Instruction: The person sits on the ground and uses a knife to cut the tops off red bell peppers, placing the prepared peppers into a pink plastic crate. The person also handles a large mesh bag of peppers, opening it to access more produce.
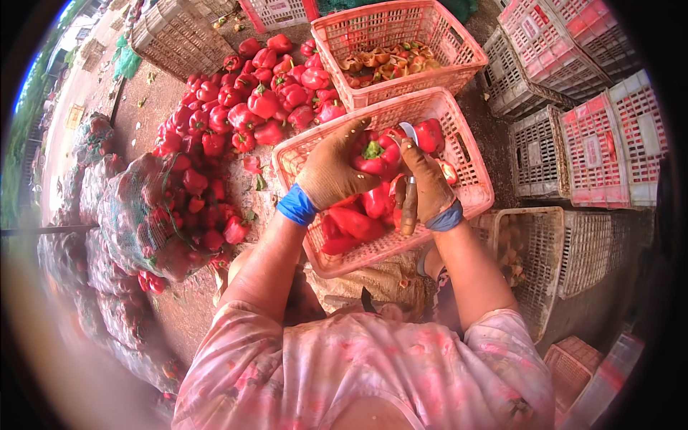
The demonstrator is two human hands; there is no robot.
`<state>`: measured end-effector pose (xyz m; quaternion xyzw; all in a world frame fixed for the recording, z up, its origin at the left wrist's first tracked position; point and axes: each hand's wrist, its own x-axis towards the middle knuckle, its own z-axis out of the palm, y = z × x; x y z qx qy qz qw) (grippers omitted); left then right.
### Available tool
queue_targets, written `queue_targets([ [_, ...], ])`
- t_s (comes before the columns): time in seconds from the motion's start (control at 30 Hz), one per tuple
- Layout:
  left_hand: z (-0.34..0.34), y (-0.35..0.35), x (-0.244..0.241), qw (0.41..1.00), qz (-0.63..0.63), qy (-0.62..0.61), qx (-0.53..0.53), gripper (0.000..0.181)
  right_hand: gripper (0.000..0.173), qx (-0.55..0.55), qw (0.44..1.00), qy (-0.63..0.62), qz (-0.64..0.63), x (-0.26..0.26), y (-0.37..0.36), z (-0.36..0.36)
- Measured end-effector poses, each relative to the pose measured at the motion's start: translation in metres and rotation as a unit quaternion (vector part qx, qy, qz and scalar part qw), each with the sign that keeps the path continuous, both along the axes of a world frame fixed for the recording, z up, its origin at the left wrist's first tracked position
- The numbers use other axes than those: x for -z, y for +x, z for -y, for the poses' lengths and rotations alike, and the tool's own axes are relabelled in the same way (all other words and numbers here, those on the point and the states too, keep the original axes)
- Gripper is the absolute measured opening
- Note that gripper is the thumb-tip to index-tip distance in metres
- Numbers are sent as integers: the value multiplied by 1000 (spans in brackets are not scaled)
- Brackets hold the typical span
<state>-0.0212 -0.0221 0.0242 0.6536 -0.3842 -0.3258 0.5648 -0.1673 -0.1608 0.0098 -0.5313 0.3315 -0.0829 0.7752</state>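
Observation:
My left hand [334, 169], in a brown work glove with a blue band at the wrist, holds a red bell pepper [382, 161] with its green stem facing up. In my right hand [427, 180], gloved alike, is a knife with a wooden handle [409, 207]; its curved metal blade [409, 130] shows beside the pepper. Both hands are above a pink plastic crate [293, 141] in which several red peppers [355, 223] lie. Part of the blade is hidden by my right fingers.
Loose red peppers [263, 102] are heaped at the left, beside a green mesh sack [137, 209] of peppers. Beyond my crate stands another pink crate [371, 97] with pepper cores and scraps [395, 59]. Stacked plastic crates [537, 153] rise at the right, near an upright crate [529, 269].

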Motion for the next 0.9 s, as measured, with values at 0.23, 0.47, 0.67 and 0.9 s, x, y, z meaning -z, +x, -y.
queue_targets([
  [0.23, 12, -25, 15, 975, -217, 2, -42, 83, 42, 25, 999, 30, -19, -17, -4, -2],
  [0.47, 20, -40, 19, 939, -335, -33, -78, 57, 33, 46, 997, 56, -6, -6, -12, -7],
  [0.67, 14, -36, 11, 909, -399, -120, -2, 51, 51, -74, 961, 240, 115, -3, -23, 24],
  [0.9, 11, -32, 34, 802, -561, -174, 109, 54, 35, -82, 947, 244, 193, -18, -22, 25],
])
